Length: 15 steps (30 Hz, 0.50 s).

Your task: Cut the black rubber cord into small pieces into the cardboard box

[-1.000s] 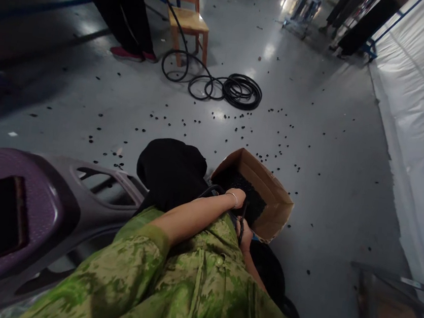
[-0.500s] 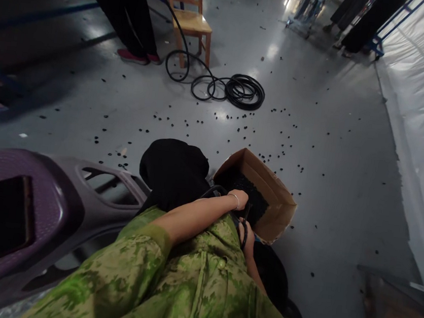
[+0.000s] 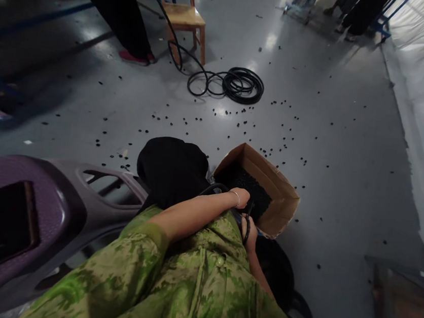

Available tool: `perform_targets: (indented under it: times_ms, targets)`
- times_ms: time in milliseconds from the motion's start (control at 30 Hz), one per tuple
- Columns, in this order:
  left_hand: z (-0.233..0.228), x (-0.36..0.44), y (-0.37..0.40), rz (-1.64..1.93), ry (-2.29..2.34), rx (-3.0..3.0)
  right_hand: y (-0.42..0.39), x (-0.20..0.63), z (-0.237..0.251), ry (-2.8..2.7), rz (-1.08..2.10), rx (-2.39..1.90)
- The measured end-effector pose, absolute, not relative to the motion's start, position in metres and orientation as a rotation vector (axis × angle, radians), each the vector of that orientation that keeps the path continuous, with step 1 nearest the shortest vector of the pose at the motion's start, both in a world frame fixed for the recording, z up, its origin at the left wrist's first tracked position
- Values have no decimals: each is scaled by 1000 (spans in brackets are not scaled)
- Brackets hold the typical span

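Left hand (image 3: 241, 197) reaches across the body to the near edge of the cardboard box (image 3: 280, 200), fingers curled on a black cord (image 3: 247, 223); right hand (image 3: 251, 236) sits just below it, closed on the same cord. Box lies on the floor (image 3: 330, 157), tipped open and full of small black pieces (image 3: 249, 186), beside the grey panel (image 3: 77, 200).

Head view swung slightly left, right hand (image 3: 251, 235) edged toward cardboard box (image 3: 281, 207)
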<state>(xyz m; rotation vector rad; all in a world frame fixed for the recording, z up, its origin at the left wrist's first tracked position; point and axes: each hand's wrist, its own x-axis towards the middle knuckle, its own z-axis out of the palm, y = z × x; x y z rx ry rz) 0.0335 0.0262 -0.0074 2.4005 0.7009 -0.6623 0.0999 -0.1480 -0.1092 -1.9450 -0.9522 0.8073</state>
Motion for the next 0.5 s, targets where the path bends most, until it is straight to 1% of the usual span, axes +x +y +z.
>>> perform_targets:
  times_ms: [200, 367, 500]
  targets:
    - [-15, 35, 28, -676, 738, 2442, -142, 96, -112, -941, 757, -1977]
    - [-7, 34, 25, -707, 785, 2536, -142, 95, -111, -931, 751, -2006]
    - [-4, 33, 25, -656, 831, 2533, -141, 96, -112, -934, 731, -2022]
